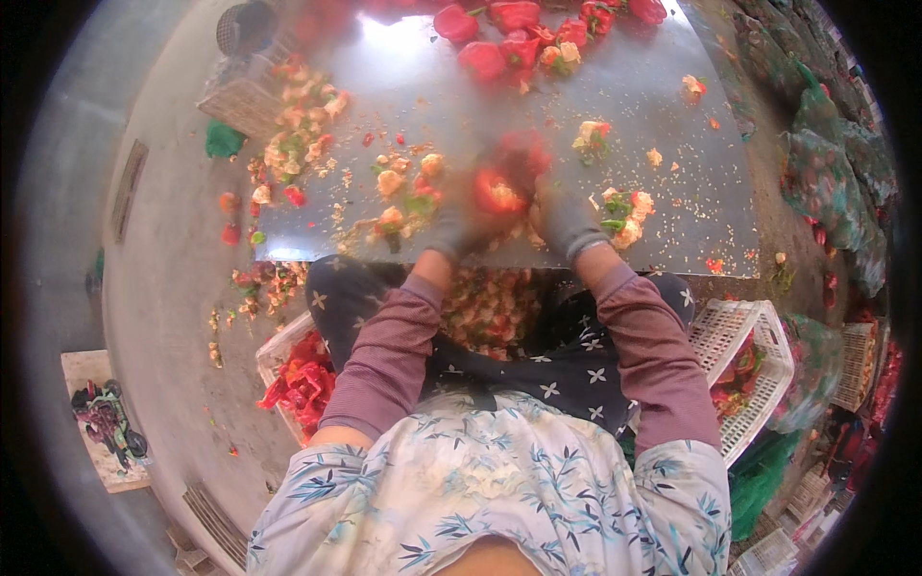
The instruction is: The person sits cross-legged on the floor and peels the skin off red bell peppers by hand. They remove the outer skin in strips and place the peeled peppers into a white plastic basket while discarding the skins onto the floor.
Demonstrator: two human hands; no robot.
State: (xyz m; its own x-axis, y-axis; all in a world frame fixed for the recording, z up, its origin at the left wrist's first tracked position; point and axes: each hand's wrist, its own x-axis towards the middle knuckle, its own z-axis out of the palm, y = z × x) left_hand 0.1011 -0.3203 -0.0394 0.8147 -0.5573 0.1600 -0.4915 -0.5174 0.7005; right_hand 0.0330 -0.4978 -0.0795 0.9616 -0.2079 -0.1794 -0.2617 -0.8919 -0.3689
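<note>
Near the front edge of a metal table (pixel 684 237), a red bell pepper (pixel 497 193) is held between my two gloved hands; its pale seed core shows. My left hand (pixel 461 219), in a grey glove, is at the pepper's left side, its fingers blurred. My right hand (pixel 565 216), also gloved, is at the right side; whether it grips the pepper or something else is blurred. Cut-out pepper cores (pixel 628 216) with green stems lie right of my right hand, and more cores (pixel 392 183) lie left of my left hand. Whole red peppers (pixel 484 61) are at the far side.
A heap of cores (pixel 299 133) covers the table's left edge. Red pepper pieces fill a crate (pixel 277 353) at my left; a white plastic crate (pixel 774 381) stands tilted at my right. Below the table edge lies a pile of cores (pixel 490 309). Green mesh sacks (pixel 828 173) stand at the right.
</note>
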